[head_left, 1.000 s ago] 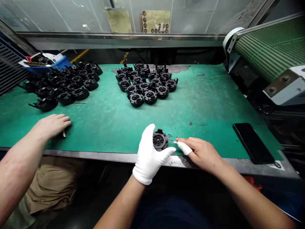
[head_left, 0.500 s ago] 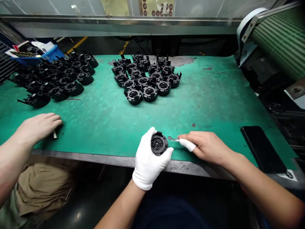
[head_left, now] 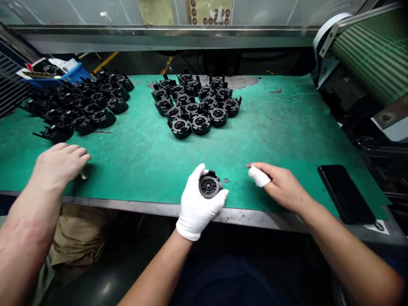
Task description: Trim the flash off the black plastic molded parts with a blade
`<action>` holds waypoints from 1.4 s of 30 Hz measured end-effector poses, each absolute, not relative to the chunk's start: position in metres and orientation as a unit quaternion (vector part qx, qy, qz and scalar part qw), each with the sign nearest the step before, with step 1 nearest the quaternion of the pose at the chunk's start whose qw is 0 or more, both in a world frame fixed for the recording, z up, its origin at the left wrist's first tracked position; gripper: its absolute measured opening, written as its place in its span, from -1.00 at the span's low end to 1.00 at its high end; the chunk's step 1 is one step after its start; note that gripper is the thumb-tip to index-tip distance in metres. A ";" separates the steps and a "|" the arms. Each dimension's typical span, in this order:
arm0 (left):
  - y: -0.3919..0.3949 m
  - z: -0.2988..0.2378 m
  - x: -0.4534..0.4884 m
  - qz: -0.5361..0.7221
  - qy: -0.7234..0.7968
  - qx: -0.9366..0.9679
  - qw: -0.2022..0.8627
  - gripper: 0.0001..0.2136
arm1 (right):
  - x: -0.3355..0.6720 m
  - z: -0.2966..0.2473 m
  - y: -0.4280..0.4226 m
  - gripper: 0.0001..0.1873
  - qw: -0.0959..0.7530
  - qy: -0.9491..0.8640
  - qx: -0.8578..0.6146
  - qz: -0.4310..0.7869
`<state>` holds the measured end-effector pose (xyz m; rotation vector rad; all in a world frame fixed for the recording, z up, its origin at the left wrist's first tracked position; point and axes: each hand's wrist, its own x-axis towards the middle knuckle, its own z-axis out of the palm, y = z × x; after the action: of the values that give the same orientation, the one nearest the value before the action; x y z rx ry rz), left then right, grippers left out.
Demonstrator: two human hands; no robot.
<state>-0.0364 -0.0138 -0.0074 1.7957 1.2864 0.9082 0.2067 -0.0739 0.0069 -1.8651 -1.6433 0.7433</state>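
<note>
My left hand (head_left: 198,206), in a white glove, is closed around the rim of a round black plastic part (head_left: 209,186). The part's ribbed, ringed face points up at me, and a small tab stands at its far edge. To its right, my right hand (head_left: 277,182) pinches a thin metal blade-like tool (head_left: 246,163) between thumb and forefinger. A white cover wraps that thumb; the other fingers are bare. The tool's tip points left and is apart from the black part. Most of its length is hidden in my fingers.
Several black round housings (head_left: 200,123) stand grouped on the green mat (head_left: 270,131), with another group (head_left: 83,121) at left by a blue bin (head_left: 73,74). A co-worker's hand (head_left: 62,163) rests at left. A phone (head_left: 346,193) lies right, below a green conveyor belt (head_left: 372,51).
My right hand has lifted the thin tool away from the black part, up and to the right. My left hand still holds the part. The co-worker's hand appears slightly farther right.
</note>
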 end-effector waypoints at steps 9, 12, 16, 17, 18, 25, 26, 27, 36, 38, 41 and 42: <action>-0.055 0.042 -0.072 0.224 0.419 0.708 0.523 -0.54 | 0.074 0.005 -0.159 -0.38 0.524 -0.292 -0.542 0.588; -0.077 0.020 -0.070 0.286 0.408 0.782 0.374 -0.62 | 0.060 -0.001 -0.170 -0.32 0.536 -0.175 -0.518 0.644; -0.078 -0.011 -0.058 0.279 0.363 0.850 0.261 -0.77 | 0.061 -0.019 -0.191 -0.31 0.549 -0.095 -0.559 0.614; -0.077 -0.015 -0.055 0.274 0.355 0.856 0.257 -0.76 | 0.064 -0.024 -0.196 -0.36 0.558 -0.100 -0.573 0.592; -0.075 -0.018 -0.054 0.275 0.351 0.857 0.258 -0.75 | 0.069 -0.028 -0.201 -0.40 0.561 -0.109 -0.582 0.579; -0.076 -0.028 -0.057 0.312 0.349 0.839 0.275 -0.69 | 0.097 -0.047 -0.196 -0.53 0.452 -0.268 -0.605 0.598; -0.077 -0.030 -0.057 0.319 0.348 0.839 0.272 -0.68 | 0.097 -0.050 -0.194 -0.54 0.448 -0.289 -0.606 0.591; -0.078 -0.031 -0.058 0.325 0.347 0.838 0.269 -0.68 | 0.097 -0.052 -0.192 -0.54 0.448 -0.299 -0.606 0.585; -0.080 -0.038 -0.059 0.336 0.343 0.833 0.273 -0.66 | 0.095 -0.066 -0.191 -0.53 0.449 -0.308 -0.613 0.572; -0.079 -0.039 -0.058 0.339 0.343 0.832 0.275 -0.66 | 0.097 -0.068 -0.189 -0.54 0.441 -0.309 -0.617 0.575; -0.079 -0.040 -0.059 0.345 0.334 0.831 0.280 -0.65 | 0.100 -0.067 -0.186 -0.54 0.431 -0.307 -0.621 0.578; -0.079 -0.041 -0.059 0.347 0.328 0.833 0.280 -0.65 | 0.100 -0.067 -0.186 -0.53 0.430 -0.305 -0.623 0.578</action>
<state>-0.0589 -0.0786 -0.0410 2.2339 0.8791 0.9313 0.0996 -0.1859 -0.0665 -1.5543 -0.7621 1.4409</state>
